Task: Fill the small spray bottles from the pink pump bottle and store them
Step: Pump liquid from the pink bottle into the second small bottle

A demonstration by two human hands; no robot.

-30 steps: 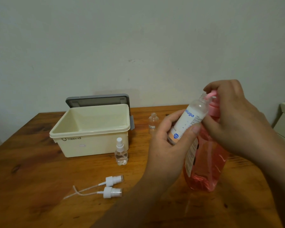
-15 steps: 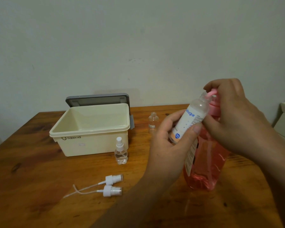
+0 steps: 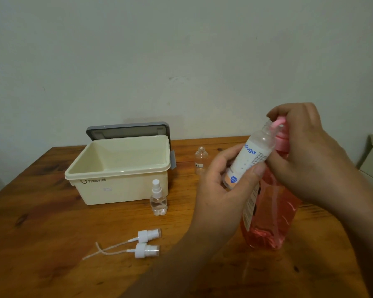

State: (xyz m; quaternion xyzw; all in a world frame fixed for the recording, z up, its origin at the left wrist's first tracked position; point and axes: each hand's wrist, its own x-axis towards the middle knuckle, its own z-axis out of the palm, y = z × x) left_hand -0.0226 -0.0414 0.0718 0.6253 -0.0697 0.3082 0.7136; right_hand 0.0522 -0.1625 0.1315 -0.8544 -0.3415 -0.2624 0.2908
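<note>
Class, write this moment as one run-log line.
left hand: holds white-labelled bottle tilted at spout | right hand: on pink pump bottle pump | cream box: open

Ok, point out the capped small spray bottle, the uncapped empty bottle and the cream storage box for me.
capped small spray bottle [image 3: 158, 201]: head view, on its clear body below the white sprayer.
uncapped empty bottle [image 3: 201, 160]: head view, on its clear body under the open neck.
cream storage box [image 3: 121, 191]: head view, on its front wall.

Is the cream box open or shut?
Open. The cream box shows its bare inside, nothing in it, and its grey lid stands up behind it against the wall.
</note>
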